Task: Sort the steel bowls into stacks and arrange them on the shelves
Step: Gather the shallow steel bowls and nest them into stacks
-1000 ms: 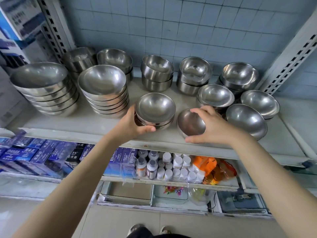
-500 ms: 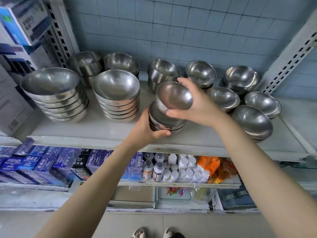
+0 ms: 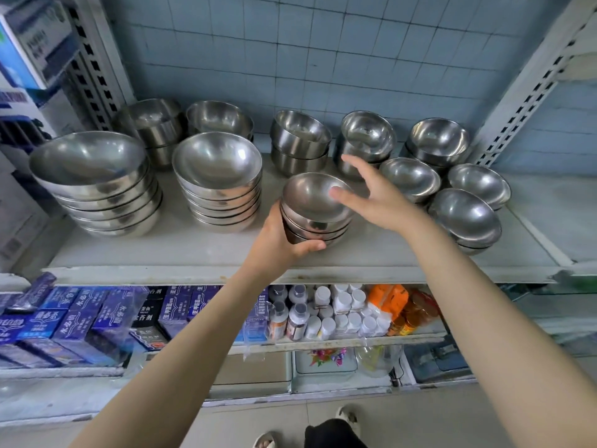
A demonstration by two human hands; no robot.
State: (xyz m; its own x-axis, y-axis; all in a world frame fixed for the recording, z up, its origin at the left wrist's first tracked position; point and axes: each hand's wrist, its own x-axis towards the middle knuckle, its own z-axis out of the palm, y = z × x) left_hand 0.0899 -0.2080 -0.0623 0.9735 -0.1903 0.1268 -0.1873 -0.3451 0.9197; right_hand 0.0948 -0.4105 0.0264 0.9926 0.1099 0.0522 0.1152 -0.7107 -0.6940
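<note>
A small stack of steel bowls (image 3: 315,210) stands near the front middle of the white shelf (image 3: 193,253). My left hand (image 3: 279,242) grips this stack from its left and front side, thumb curled under its base. Just right of the stack's top bowl, my right hand (image 3: 376,197) hovers with fingers spread and holds nothing. Two tall stacks of wide bowls (image 3: 93,182) (image 3: 219,179) stand to the left. Deeper bowls (image 3: 300,140) line the back, and shallow bowls (image 3: 465,218) sit at the right.
Slotted shelf uprights (image 3: 523,92) rise at both sides against a blue tiled wall. The lower shelf holds blue boxes (image 3: 80,318), white bottles (image 3: 326,312) and orange packets (image 3: 391,299). My feet (image 3: 336,428) show on the floor below.
My right hand lifted a single bowl from the shelf, set it on top of the stack held by my left hand, then let go and drew back to the right.
</note>
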